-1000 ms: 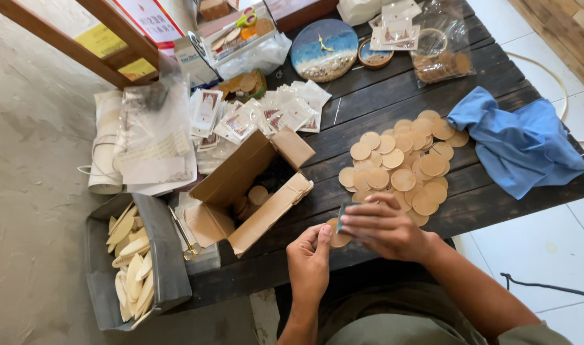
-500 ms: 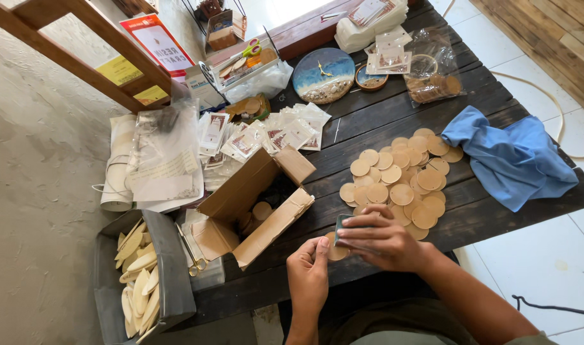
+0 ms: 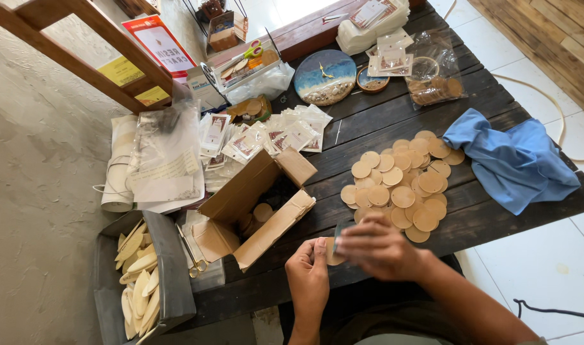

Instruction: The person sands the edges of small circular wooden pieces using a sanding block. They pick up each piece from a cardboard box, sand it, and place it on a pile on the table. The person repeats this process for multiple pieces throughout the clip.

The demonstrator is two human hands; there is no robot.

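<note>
My left hand (image 3: 309, 275) pinches a round wooden disc (image 3: 331, 252) at the near edge of the dark wooden table (image 3: 362, 131). My right hand (image 3: 376, 248) is closed over a small grey block (image 3: 338, 231) pressed against that disc. Just beyond my hands lies a spread of several matching wooden discs (image 3: 403, 180). An open cardboard box (image 3: 258, 204) with more discs inside sits to the left of my hands.
A blue cloth (image 3: 512, 160) lies at the right. A grey bin of oval wooden pieces (image 3: 142, 281) stands at the lower left. Small packets (image 3: 266, 134), a round painted clock (image 3: 324, 76), a plastic bag (image 3: 432, 70) and a scissors tray (image 3: 244, 61) fill the far side.
The view has shifted slightly. My right hand has slid a little over the disc held in my left hand; both hands stay at the table's near edge.
</note>
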